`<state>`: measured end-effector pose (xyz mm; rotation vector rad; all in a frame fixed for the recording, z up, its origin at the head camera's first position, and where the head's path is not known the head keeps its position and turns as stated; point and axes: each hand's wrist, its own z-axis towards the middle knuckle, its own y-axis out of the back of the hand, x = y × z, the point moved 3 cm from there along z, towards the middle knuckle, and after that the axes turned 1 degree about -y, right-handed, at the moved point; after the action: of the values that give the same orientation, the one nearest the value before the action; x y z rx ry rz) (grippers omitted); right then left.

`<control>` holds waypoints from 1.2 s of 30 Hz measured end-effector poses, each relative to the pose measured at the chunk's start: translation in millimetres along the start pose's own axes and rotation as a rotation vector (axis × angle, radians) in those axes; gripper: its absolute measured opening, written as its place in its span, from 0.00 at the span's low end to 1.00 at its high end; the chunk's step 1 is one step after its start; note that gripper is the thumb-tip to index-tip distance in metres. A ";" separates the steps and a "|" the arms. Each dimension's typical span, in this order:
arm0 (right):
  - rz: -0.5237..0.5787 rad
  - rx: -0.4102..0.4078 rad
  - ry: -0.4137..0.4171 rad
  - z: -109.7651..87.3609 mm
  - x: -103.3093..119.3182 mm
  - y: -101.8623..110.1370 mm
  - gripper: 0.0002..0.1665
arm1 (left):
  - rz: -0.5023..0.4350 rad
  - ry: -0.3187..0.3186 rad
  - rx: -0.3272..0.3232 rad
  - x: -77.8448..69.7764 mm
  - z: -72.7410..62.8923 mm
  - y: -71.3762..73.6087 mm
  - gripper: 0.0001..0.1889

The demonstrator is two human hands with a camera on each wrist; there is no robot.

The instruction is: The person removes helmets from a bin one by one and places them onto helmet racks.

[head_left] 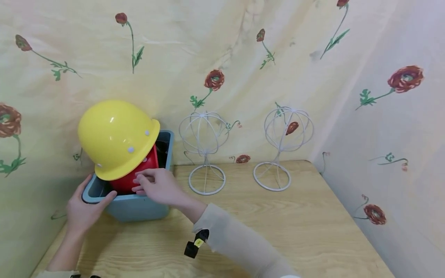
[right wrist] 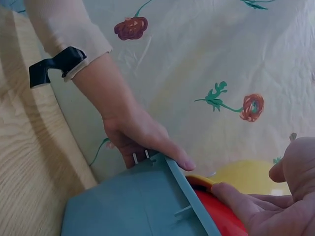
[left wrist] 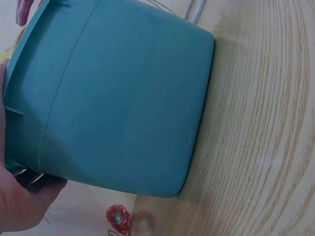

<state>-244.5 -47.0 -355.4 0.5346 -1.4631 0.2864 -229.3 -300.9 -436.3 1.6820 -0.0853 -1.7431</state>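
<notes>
A blue-green plastic bin (head_left: pixel 139 208) stands on the table against the wall. My left hand (head_left: pixel 81 208) grips its near left corner, thumb over the rim and fingers along the outside, as the right wrist view (right wrist: pixel 142 132) also shows. Inside sits a red hard hat (head_left: pixel 130 179), with a yellow hard hat (head_left: pixel 111 135) tilted on top of it, partly above the rim. My right hand (head_left: pixel 158 187) is over the bin's front edge, fingers loosely bent beside the red hard hat; nothing shows between thumb and fingers. Whether its fingertips touch either hat is unclear.
Two white wire stands with round cage tops, one in the middle (head_left: pixel 205 154) and one further right (head_left: pixel 278 150), stand on the wooden table (head_left: pixel 278 227). A flower-patterned cloth (head_left: pixel 174 46) covers the walls behind and to the right. Something black (head_left: pixel 161 148) lies in the bin's back corner.
</notes>
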 end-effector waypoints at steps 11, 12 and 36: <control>0.032 -0.030 -0.119 12.5 -5.0 -19.8 0.26 | 0.005 -0.007 0.001 4.1 -1.4 0.0 0.51; 0.059 -0.035 -0.126 13.5 -5.1 -21.6 0.26 | 0.006 -0.010 0.006 4.4 -1.7 -0.2 0.51; 0.358 -0.273 -0.159 36.1 5.0 -51.7 0.10 | -0.002 -0.026 0.043 0.2 -1.9 0.2 0.50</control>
<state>-249.4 -110.1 -358.5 0.0731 -1.7197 0.3230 -227.5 -300.4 -436.6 1.6906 -0.1347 -1.7766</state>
